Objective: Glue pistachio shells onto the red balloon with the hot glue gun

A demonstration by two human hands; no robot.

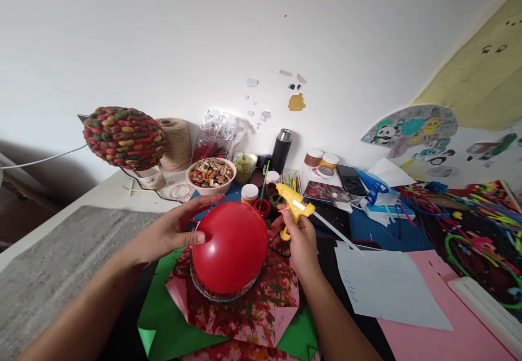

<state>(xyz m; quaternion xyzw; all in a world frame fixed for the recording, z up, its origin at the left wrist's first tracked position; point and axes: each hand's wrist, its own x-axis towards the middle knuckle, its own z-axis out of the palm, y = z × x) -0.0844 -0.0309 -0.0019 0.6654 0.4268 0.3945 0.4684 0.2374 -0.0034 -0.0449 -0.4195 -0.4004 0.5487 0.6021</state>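
1. Head view, location: red balloon (230, 248) sits center on a corded ring (216, 297), over the red-splotched painted sheet (273, 290).
2. Head view, grip: left hand (173, 228) spread wide, thumb against balloon's left side, fingers by its upper edge; steadying, not clenched. Right hand (302, 236) wraps the handle of the yellow glue gun (297, 202), just right of balloon; trigger pressed or not, can't tell.
3. Head view, handling: balloon probably very light, taut but springy, a bit slippery, easily popped by heat or a sharp edge. Best held broadly round the sides with flat fingers. Gun likely rigid, light-to-medium; take by handle, avoid nozzle.
4. Head view, orientation: balloon near-round, knot not visible, long axis unclear. Gun's long axis slants upper left to lower right, nozzle upper left, white glue stick (336, 230) trailing out the back.
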